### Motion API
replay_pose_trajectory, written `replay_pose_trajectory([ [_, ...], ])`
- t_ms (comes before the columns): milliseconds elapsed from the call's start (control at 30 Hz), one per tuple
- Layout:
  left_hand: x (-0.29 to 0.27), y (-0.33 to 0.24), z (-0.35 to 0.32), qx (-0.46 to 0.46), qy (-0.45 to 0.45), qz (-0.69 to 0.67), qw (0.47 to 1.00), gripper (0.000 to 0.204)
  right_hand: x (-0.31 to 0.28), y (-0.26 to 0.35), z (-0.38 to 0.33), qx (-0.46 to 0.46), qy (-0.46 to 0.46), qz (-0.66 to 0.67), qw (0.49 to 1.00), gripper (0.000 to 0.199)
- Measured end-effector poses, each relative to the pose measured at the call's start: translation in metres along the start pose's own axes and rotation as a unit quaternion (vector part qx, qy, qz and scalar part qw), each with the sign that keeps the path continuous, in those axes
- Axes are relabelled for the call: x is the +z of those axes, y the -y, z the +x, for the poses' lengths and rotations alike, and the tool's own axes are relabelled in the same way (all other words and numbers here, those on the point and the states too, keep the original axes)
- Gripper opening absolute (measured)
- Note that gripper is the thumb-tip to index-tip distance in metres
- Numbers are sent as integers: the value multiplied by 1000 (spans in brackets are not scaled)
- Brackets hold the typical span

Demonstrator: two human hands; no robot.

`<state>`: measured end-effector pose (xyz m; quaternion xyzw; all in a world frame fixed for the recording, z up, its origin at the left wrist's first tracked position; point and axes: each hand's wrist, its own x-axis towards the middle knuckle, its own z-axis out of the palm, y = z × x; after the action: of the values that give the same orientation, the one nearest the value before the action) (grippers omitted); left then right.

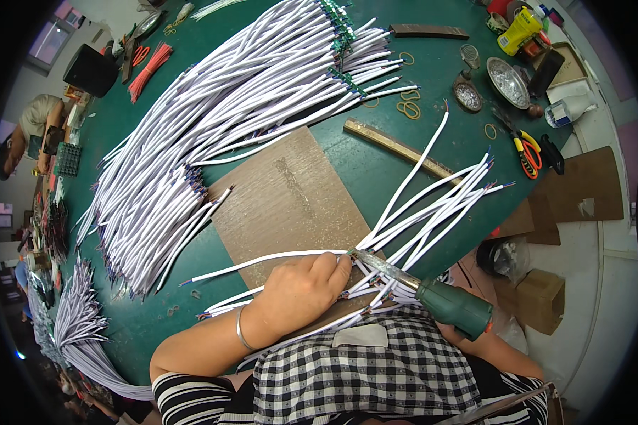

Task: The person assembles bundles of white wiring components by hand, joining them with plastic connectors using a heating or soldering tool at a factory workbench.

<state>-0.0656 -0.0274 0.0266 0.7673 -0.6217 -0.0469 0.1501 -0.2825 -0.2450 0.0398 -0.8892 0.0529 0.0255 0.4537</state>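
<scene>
My left hand (301, 289) is closed in a pinch on a white cable (262, 263), low on the table in front of me. At its fingertips lies the metal barrel end of a green-handled soldering iron (452, 307); whatever small part sits there is too hidden to tell. My right hand (452, 334) is behind the green handle and holds the iron, its fingers mostly covered. Several loose white cables (432, 212) with bare coloured wire ends fan out right of my left hand. Beneath lies a brown cardboard sheet (283, 198).
A large bundle of white cables (213, 106), with small green circuit boards (340, 32) at its far end, covers the table's left and middle. A metal bar (397, 147), rubber bands (407, 106), metal dishes (508, 81) and orange-handled cutters (528, 154) lie rightward. A person (39, 124) sits far left.
</scene>
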Motion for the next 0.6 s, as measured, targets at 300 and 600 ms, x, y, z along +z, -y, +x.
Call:
replay_pose_trajectory([
  [300, 0, 0, 1, -6, 8, -9, 1000, 31, 1, -3, 0, -41, -16, -39, 998, 39],
  [600, 0, 1, 1, -7, 10, -11, 1000, 31, -7, 1, 1, -45, -11, -34, 998, 37],
])
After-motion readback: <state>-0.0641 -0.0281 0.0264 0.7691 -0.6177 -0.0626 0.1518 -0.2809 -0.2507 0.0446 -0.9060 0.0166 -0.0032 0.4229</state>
